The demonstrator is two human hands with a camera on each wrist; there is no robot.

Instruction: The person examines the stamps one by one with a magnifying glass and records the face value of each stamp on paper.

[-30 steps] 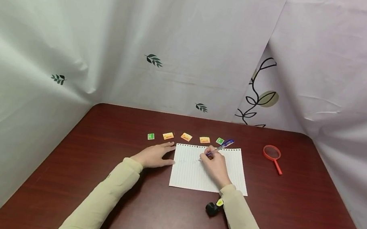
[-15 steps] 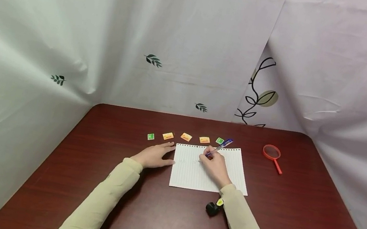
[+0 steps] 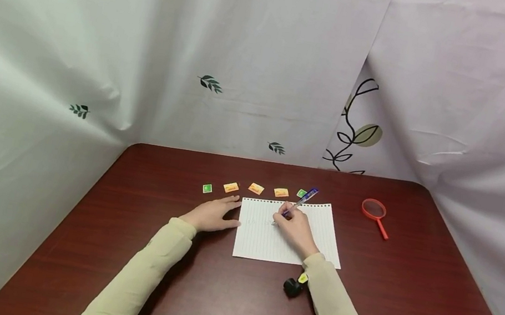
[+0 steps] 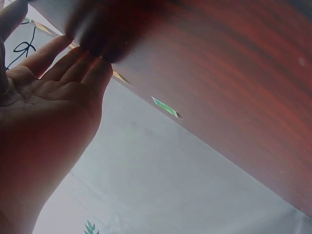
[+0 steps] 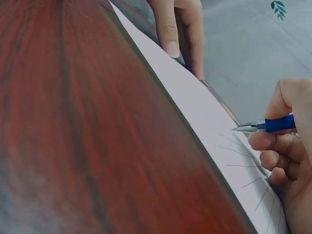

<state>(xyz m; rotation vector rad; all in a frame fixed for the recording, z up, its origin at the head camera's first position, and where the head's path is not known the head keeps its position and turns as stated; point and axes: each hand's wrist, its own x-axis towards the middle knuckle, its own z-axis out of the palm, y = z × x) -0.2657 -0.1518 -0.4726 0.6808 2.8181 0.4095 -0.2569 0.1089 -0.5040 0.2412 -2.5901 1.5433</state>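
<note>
Right hand point(image 3: 296, 233) and left hand point(image 3: 212, 215), as we see them from the head: the right pinches a blue pen point(image 3: 309, 196) over a lined sheet point(image 3: 255, 241); the left lies palm down, fingers extended and holding nothing, thumb at the sheet's left edge. Sheet flat on the dark red table point(image 3: 237, 304). Beyond it we count a row: green piece point(image 3: 207, 188), three orange pieces point(image 3: 256, 188), second green piece point(image 3: 301, 193), partly behind the pen. Red magnifying glass point(image 3: 382, 229) well to the right.

Left wrist: we see the left fingers reaching out over the table, a green piece near them.

Right wrist: pen gripped, tip over the sheet; we cannot tell whether it touches. Left thumb rests on the sheet's edge.
</note>
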